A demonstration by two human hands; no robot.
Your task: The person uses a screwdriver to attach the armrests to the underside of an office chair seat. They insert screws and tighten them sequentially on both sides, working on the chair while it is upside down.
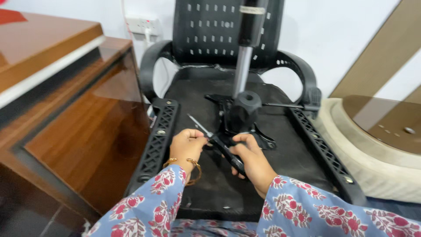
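An upturned black office chair (197,188) lies with the underside of its seat facing me. A black mechanism plate (245,116) with a gas cylinder (242,72) stands on it. My right hand (254,160) grips the black handle of a screwdriver (215,140) whose metal shaft points up and left. My left hand (186,147), with gold bangles on the wrist, pinches the shaft near the handle. Both hands sit just in front of the mechanism plate.
A glossy brown wooden desk (66,109) stands close at the left. The chair's armrests (155,140) run along both sides of the seat. A cream cushioned piece with a brown panel (377,149) lies at the right. A wall socket (142,24) is behind.
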